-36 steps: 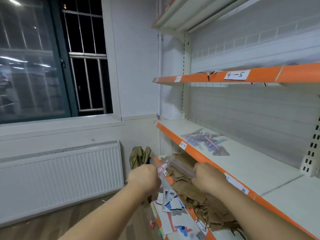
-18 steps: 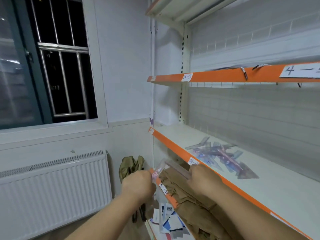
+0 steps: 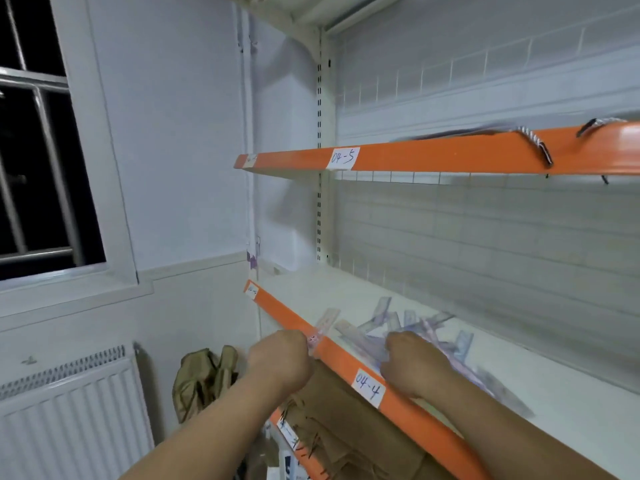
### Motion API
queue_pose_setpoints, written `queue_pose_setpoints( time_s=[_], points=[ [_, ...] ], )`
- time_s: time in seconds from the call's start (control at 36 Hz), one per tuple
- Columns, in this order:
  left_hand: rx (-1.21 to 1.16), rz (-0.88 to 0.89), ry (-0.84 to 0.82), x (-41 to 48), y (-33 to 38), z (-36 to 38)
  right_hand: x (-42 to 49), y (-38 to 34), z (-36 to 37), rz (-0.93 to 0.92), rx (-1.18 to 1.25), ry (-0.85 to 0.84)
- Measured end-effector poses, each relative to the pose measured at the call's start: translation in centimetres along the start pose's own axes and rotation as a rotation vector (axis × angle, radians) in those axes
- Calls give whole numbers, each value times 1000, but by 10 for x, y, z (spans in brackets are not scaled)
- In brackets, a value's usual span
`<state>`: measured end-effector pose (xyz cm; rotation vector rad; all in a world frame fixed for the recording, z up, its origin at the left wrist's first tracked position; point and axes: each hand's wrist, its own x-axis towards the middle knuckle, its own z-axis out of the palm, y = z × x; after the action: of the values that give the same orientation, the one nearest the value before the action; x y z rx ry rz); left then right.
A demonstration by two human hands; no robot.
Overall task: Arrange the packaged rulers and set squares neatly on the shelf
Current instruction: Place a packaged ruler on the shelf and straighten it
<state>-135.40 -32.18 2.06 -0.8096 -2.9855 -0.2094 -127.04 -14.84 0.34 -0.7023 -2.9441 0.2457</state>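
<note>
Head view: I note the left hand [image 3: 280, 358] pinching a packaged ruler [image 3: 327, 320], its long axis up-right across the shelf [image 3: 277, 308] lip. The right hand [image 3: 412, 362] is curled at the pile [image 3: 398, 320]; I cannot tell its grasp.

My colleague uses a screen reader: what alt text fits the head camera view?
A person's left hand grips a clear plastic ruler pack at the orange front edge of a white shelf labelled 04-4; the right hand is curled at a loose pile of packaged rulers and set squares.
</note>
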Motion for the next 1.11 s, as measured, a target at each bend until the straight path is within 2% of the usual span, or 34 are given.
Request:
queue_pose_setpoints(
  time_s=[0.14, 0.33, 0.47, 0.61, 0.89, 1.11],
  points=[
    [4, 158, -39, 44, 33, 12, 14, 33, -2, 179, 32, -18],
    [-21, 355, -100, 104, 69, 23, 23, 73, -10, 424, 8, 46],
    [43, 509, -116, 142, 90, 31, 24, 85, -3, 638, 28, 48],
    [119, 655, -158, 171, 104, 48, 26, 82, 12, 776, 41, 30],
    [121, 766, -218, 192, 113, 70, 28, 75, 24, 875, 33, 40],
    [68, 767, -285, 205, 112, 74, 40, 88, 21, 854, 3, -29]
  ],
)
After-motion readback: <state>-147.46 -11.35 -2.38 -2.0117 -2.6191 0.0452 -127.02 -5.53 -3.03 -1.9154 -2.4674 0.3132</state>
